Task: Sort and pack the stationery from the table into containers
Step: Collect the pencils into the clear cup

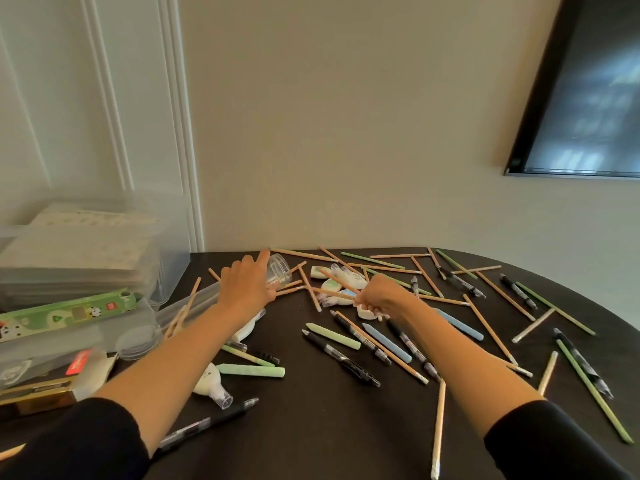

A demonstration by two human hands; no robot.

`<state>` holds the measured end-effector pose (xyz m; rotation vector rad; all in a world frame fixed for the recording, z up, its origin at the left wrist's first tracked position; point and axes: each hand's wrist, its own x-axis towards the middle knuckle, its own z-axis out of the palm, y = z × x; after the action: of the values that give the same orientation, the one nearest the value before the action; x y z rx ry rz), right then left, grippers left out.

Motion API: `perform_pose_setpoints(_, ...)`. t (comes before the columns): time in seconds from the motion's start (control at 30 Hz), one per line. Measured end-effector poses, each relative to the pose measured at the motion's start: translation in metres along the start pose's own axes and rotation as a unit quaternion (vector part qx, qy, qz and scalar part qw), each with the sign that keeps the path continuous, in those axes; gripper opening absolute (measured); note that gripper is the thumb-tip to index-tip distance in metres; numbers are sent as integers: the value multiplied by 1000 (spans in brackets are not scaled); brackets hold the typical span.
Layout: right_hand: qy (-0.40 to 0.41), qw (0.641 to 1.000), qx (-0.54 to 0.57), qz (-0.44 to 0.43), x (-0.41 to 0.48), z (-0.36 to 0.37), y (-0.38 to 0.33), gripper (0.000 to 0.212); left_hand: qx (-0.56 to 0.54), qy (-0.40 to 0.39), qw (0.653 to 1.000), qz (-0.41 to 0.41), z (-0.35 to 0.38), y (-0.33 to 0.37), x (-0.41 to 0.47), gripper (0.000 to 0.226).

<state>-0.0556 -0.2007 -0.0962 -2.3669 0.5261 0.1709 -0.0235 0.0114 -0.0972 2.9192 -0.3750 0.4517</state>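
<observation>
At the left edge a stack of clear plastic boxes (69, 258) holds paper sheets, with a green panda-print cardboard box (65, 311) lying in front. Beside them, a long clear plastic case (204, 301) has about two pale wooden pencils (181, 313) in it. That is the only sorting visible, so the job looks barely begun.

The left hand (247, 284) grips a clear round plastic jar (280, 268), seemingly empty and tipped on its side near the far edge of the dark table (311, 427). Right of it, the right hand (375, 294) is closed around a small bundle (337, 287) of two or three such pencils, just above a cluster of white correction-tape dispensers (349, 277).

Loose on the table, and by my count yet to be packed, are:
- well over twenty wooden pencils
- some six thin green pencils (372, 259)
- about eight black pens (341, 358)
- two chunky green sticks (332, 336)
- two chunky blue sticks (386, 342)
- roughly seven dispensers
</observation>
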Motion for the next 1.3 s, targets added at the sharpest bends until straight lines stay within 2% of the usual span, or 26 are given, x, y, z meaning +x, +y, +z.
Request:
perform_pose_setpoints(0.13,-24,992,123,13,-23,-23,16,19,-24,-15,1000,4,-3,6,-7,64)
perform_pose_setpoints(0.3,-115,961,253,-6,-41,-38,31,24,-76,-32,997,-3,-7,11,-12,58)
perform_pose_setpoints(0.47,-223,945,231,-61,-51,-43,31,24,-145,5,989,1,-18,11,-17,49)
perform_pose_setpoints(0.57,-249,948,177,-90,-48,-46,26,24,-137,11,990,39,-24,11,-21,49)
perform_pose_setpoints(0.7,-226,960,92,-141,-46,-48,8,23,-134,-7,984,117,-33,8,-30,55)
perform_pose_setpoints(0.8,-168,967,44,-189,-51,-41,-13,16,-126,-25,980,152,-38,8,-35,63)
perform_pose_setpoints(0.93,-67,958,158,-231,-47,-21,-37,7,-144,7,978,150,-43,4,-37,69)
perform_pose_setpoints(1.1,-40,897,373,-232,-45,5,-54,5,-145,63,980,119,-40,-6,-39,68)
perform_pose_setpoints(1.2,-28,879,415,-234,-43,22,-58,12,-160,92,980,75,-36,-12,-37,68)
perform_pose_setpoints(1.3,-19,879,393,-270,-44,32,-57,25,-170,90,980,49,-33,-16,-34,69)
